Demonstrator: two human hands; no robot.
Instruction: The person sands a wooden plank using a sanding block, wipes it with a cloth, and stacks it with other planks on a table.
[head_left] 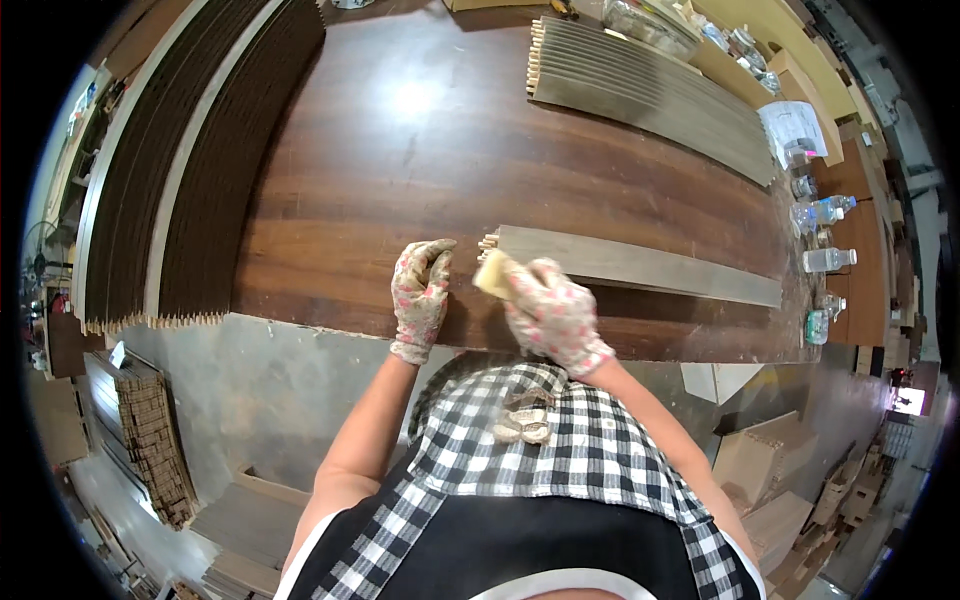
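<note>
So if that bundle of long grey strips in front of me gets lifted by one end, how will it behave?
The bundle of long grey strips is thin and very long, so it would probably sag and fan apart. On the glossy brown wooden table it likely slides easily, without rolling.

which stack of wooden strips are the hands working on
The small grey strip bundle at the near table edge; the fanned grey stack and dark stacks lie untouched.

Both hands wear flowered gloves at the desk's [400, 160] near edge. The left hand [420, 295] rests by the ends of a small bundle of grey strips [640, 265]; the right hand [552, 312] presses a yellow sponge [492, 273] against those ends.
</note>
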